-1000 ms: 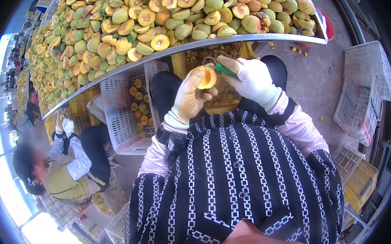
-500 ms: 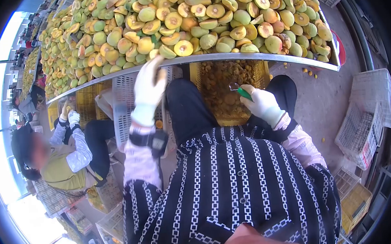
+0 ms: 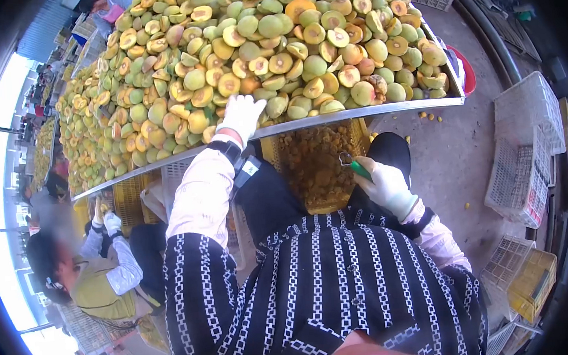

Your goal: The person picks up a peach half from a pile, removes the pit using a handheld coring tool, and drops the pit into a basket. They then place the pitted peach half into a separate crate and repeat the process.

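My left hand (image 3: 242,117), in a white glove, reaches over the metal rim of the table onto the heaped peach halves (image 3: 229,84). Its thumb stands apart from its fingers, which touch the fruit; nothing shows in its grasp. Many halves lie cut face up with a brown-red centre, others show green-yellow skin. Also gloved, my right hand (image 3: 389,188) is closed around a green-handled loop knife (image 3: 360,169). The small metal loop points up and left, above a yellow crate (image 3: 359,136) of brownish scraps between my knees.
The metal table rim (image 3: 371,111) runs across in front of me. At left, a co-worker (image 3: 102,286) sits with gloved hands raised near the table. White plastic crates (image 3: 518,176), a yellow crate (image 3: 531,286) and a red basin (image 3: 466,69) stand at right.
My left hand has moved from above the table's near edge onto the peach halves. The view has shifted; my right hand still holds the loop knife over the crate.
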A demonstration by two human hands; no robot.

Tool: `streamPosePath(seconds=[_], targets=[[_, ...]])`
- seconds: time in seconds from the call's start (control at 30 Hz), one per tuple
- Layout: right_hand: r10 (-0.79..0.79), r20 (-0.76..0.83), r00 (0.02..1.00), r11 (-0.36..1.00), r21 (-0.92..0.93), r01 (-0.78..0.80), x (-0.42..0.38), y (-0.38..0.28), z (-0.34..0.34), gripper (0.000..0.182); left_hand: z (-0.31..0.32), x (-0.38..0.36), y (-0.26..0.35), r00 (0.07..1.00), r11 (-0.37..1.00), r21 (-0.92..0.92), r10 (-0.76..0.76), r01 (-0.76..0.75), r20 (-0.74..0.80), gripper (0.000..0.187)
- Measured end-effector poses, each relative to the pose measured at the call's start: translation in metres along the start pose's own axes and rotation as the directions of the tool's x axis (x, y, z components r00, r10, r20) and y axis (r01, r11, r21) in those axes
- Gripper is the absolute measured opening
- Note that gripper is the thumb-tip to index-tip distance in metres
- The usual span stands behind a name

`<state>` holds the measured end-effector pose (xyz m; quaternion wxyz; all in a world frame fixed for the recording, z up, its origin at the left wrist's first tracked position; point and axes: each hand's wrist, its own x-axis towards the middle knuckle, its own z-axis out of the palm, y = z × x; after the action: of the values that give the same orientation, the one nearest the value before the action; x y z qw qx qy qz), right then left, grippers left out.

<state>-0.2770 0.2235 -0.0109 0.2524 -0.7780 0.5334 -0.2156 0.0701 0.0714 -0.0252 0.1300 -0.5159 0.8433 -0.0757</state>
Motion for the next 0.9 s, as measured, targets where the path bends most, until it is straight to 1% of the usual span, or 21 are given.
streamPosePath(seconds=[0.07, 0.1, 0.13, 0.2, 0.23, 0.27, 0.37, 0.4, 0.47, 0.5, 0.53, 0.57, 0.6, 0.63, 0.67, 0.7, 0.73, 0.8, 0.83, 0.87, 0.9], targets=[[-0.048, -0.005, 0.999, 0.999, 0.023, 0.048, 0.001, 0.004, 0.003, 0.033, -0.003, -0.003, 0.004, 0.999, 0.997, 0.076, -0.032, 0.030, 0.026, 0.039], [-0.055, -0.005, 0.998, 0.998, 0.030, 0.055, 0.002, 0.003, 0.002, 0.033, -0.004, -0.003, 0.008, 0.998, 0.994, 0.082, -0.064, 0.065, -0.020, 0.021], [-0.053, 0.000, 0.999, 0.998, 0.020, 0.053, 0.004, 0.000, 0.000, 0.033, -0.004, -0.004, 0.007, 0.997, 0.994, 0.089, -0.070, 0.071, -0.017, 0.021], [-0.053, 0.005, 0.999, 0.999, 0.011, 0.053, 0.002, -0.001, -0.002, 0.033, 0.003, -0.005, 0.005, 0.990, 0.991, 0.108, -0.070, 0.083, -0.122, 0.023], [-0.070, -0.036, 0.997, 0.997, 0.031, 0.071, 0.001, -0.001, -0.002, 0.033, 0.011, -0.008, 0.002, 0.984, 0.995, 0.068, -0.064, 0.076, -0.164, 0.027], [-0.085, -0.079, 0.993, 0.995, 0.049, 0.089, 0.000, 0.000, -0.003, 0.032, 0.019, -0.009, 0.000, 0.984, 0.994, 0.074, -0.062, 0.076, -0.168, 0.027], [-0.070, -0.109, 0.992, 0.996, 0.041, 0.075, -0.008, 0.004, -0.007, 0.032, 0.014, -0.012, -0.004, 0.986, 0.991, 0.100, -0.072, 0.087, -0.150, 0.035], [-0.066, -0.113, 0.991, 0.997, 0.040, 0.071, -0.010, 0.005, -0.009, 0.032, -0.008, -0.016, 0.001, 0.981, 0.978, 0.115, -0.162, 0.174, -0.104, 0.039], [-0.030, -0.109, 0.994, 0.998, 0.049, 0.035, -0.014, 0.008, -0.011, 0.037, -0.031, -0.020, 0.000, 0.935, 0.948, -0.028, -0.316, 0.316, -0.163, 0.047], [-0.030, -0.107, 0.994, 0.998, 0.048, 0.035, -0.015, 0.009, -0.009, 0.037, -0.034, -0.019, -0.003, 0.890, 0.941, -0.123, -0.337, 0.314, -0.308, 0.042], [-0.014, -0.146, 0.989, 0.994, 0.105, 0.029, -0.013, 0.011, -0.005, 0.040, -0.035, -0.018, -0.001, 0.888, 0.940, -0.123, -0.341, 0.318, -0.309, 0.042], [0.001, -0.183, 0.983, 0.986, 0.164, 0.030, -0.010, 0.011, -0.002, 0.044, -0.036, -0.016, 0.003, 0.793, 0.589, -0.787, -0.563, 0.185, -0.235, 0.041], [-0.008, -0.181, 0.983, 0.985, 0.166, 0.039, -0.005, 0.008, -0.003, 0.044, -0.038, -0.013, 0.009, 0.741, -0.087, -0.991, -0.671, -0.101, -0.016, 0.039], [-0.090, -0.182, 0.979, 0.970, 0.207, 0.127, 0.002, 0.002, -0.004, 0.046, -0.044, -0.014, 0.020, 0.711, -0.427, -0.836, -0.701, -0.345, 0.065, 0.034], [-0.169, -0.183, 0.968, 0.946, 0.245, 0.211, 0.008, -0.003, -0.005, 0.049, -0.048, -0.022, 0.031, 0.832, -0.705, -0.555, -0.553, -0.441, 0.042, 0.034], [-0.289, -0.276, 0.917, 0.903, 0.240, 0.357, 0.016, -0.011, -0.005, 0.047, -0.057, -0.030, 0.044, 0.869, -0.792, -0.423, -0.495, -0.441, 0.019, 0.034], [-0.291, -0.266, 0.919, 0.903, 0.242, 0.356, 0.022, -0.021, -0.009, 0.047, -0.065, -0.037, 0.057, 0.900, -0.862, -0.281, -0.436, -0.423, -0.014, 0.035], [-0.344, -0.231, 0.910, 0.895, 0.213, 0.392, 0.031, -0.044, -0.019, 0.046, -0.075, -0.050, 0.083, 0.911, -0.907, -0.086, -0.411, -0.413, -0.039, 0.042], [-0.390, -0.293, 0.873, 0.876, 0.172, 0.450, 0.036, -0.049, -0.018, 0.046, -0.076, -0.055, 0.096, 0.899, -0.894, -0.116, -0.438, -0.433, 0.026, 0.043], [-0.388, -0.279, 0.878, 0.880, 0.170, 0.443, 0.038, -0.054, -0.019, 0.046, -0.080, -0.062, 0.106, 0.894, -0.885, -0.177, -0.445, -0.431, 0.045, 0.045], [-0.419, -0.241, 0.876, 0.884, 0.111, 0.453, 0.040, -0.058, -0.022, 0.048, -0.075, -0.066, 0.112, 0.896, -0.881, -0.197, -0.443, -0.430, 0.026, 0.049]])
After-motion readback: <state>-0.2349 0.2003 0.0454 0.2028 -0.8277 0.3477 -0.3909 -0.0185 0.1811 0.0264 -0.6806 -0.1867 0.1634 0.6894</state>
